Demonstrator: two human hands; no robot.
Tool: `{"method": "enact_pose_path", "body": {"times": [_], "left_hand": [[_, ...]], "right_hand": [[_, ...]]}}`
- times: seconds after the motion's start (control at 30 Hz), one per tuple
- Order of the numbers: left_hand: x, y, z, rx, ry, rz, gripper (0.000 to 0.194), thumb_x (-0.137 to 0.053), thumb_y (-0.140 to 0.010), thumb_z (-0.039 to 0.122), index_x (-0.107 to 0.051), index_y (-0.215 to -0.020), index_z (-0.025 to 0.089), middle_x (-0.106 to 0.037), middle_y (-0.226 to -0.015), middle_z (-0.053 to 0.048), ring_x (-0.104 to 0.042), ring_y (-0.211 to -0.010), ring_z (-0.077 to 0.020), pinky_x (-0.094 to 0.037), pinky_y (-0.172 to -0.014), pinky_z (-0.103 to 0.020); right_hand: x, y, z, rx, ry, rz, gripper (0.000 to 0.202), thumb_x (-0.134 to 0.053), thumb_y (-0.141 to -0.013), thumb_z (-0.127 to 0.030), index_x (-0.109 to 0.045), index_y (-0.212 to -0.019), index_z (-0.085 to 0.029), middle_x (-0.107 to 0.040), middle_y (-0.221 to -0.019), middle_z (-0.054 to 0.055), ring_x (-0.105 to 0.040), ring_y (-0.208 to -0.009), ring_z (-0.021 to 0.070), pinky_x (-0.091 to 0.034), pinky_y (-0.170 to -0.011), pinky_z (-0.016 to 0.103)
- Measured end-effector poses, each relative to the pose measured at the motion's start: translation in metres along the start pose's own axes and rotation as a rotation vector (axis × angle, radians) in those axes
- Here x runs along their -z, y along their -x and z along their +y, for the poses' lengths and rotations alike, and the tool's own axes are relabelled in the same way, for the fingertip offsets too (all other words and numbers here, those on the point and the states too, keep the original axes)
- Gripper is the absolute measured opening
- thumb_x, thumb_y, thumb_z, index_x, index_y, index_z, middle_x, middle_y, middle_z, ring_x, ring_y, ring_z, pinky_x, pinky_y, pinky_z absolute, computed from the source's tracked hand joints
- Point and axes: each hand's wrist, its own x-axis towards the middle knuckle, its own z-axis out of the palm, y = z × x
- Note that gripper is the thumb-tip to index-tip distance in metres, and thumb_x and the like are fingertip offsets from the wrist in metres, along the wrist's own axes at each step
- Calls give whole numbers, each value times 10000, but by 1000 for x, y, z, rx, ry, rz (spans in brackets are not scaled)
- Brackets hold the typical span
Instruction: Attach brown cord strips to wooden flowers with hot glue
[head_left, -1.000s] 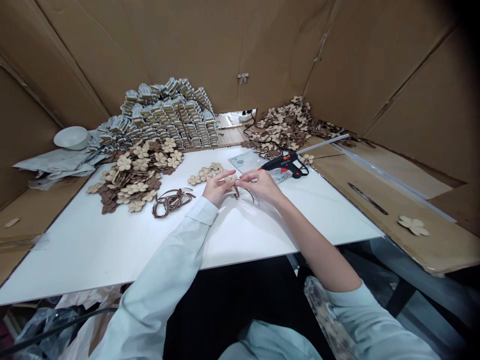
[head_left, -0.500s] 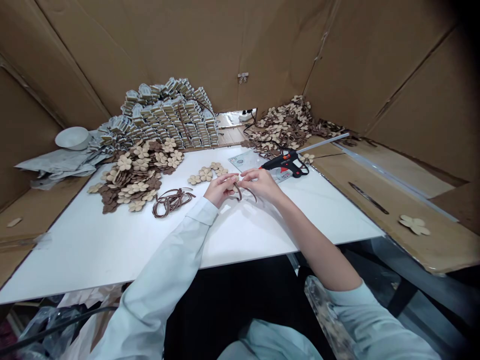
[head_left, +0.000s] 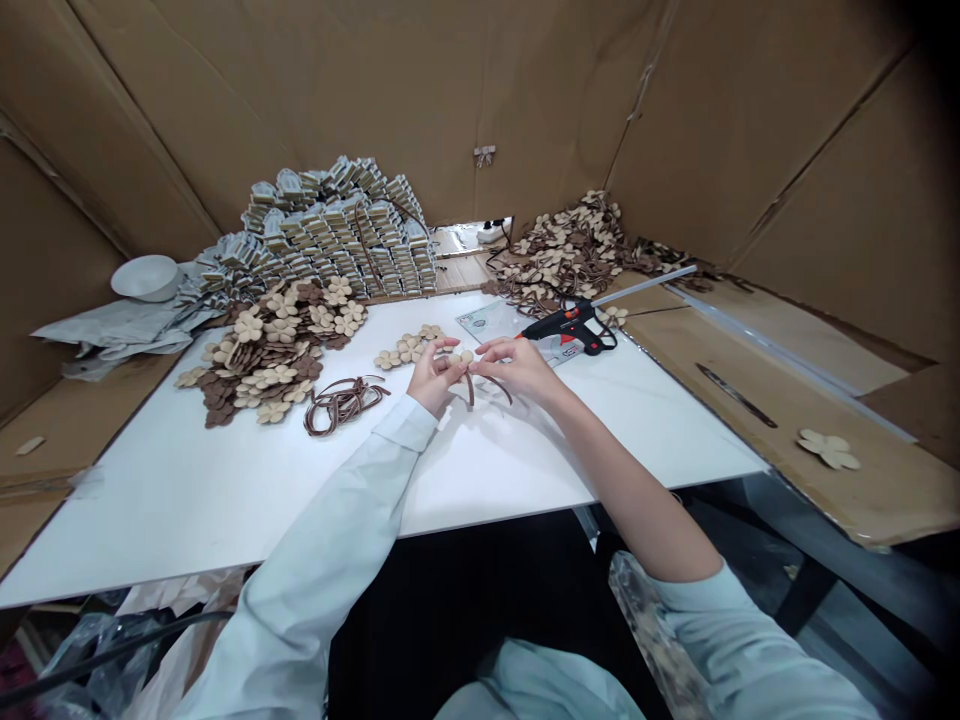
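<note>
Above the white board (head_left: 495,470), my left hand (head_left: 435,378) and my right hand (head_left: 517,368) meet around a small beige flower piece (head_left: 466,358). Both hands pinch it from its two sides. Two ends of a brown cord (head_left: 471,388) hang below the flower, one straight down and one curving right. Just behind my left hand lie several loose beige flowers (head_left: 410,347). A bundle of brown cords (head_left: 345,405) rests to the left. The black glue gun (head_left: 574,325) lies beyond my right hand on a clear printed bag (head_left: 487,318).
A heap of beige and brown flowers (head_left: 277,345) covers the board's left rear, before stacked metallic-looking pieces (head_left: 345,230). Another flower heap (head_left: 574,250) stands at back right. A white bowl (head_left: 145,277) sits far left. Tweezers (head_left: 736,395) and a single flower (head_left: 828,449) lie on the right cardboard.
My left fingers have opened up slightly, so the flower shows more plainly between the hands. The hanging cord end has shifted a little left.
</note>
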Motion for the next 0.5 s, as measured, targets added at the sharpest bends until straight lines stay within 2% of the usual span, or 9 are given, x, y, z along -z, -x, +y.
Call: {"method": "enact_pose_path", "body": {"times": [0.13,0.23,0.37,0.5], "left_hand": [[2,1,4,-124,-26,-40,527,-741,-487,242,-420,-899,176,-521,-534,77,-503,-510,-75,-391,-584,-213],[4,1,7,-154,-73,-54,524,-737,-497,244,-416,-906,183,-469,-507,96,-451,-478,-62,-365,-558,-200],[2,3,7,-173,-147,-54,469,-714,-535,223,-414,-894,194,-394,-484,106,-407,-471,-62,-325,-527,-189],[-1,6,5,-198,-212,-54,409,-672,-576,174,-417,-895,198,-334,-474,108,-354,-456,-60,-286,-495,-181]], "right_hand": [[-1,1,-2,35,-41,15,246,-619,-610,-405,-626,-566,-163,-594,-940,59,-553,-887,183,-395,-797,305],[-1,2,-5,56,-44,42,211,-634,-603,-381,-647,-616,-171,-579,-964,73,-540,-916,188,-415,-753,298],[-2,2,-4,54,-116,-3,201,-646,-594,-364,-660,-645,-171,-566,-969,81,-532,-925,185,-435,-691,272],[-3,0,-2,34,-136,-32,186,-650,-585,-344,-646,-608,-160,-569,-932,69,-540,-891,176,-428,-720,277]]}}
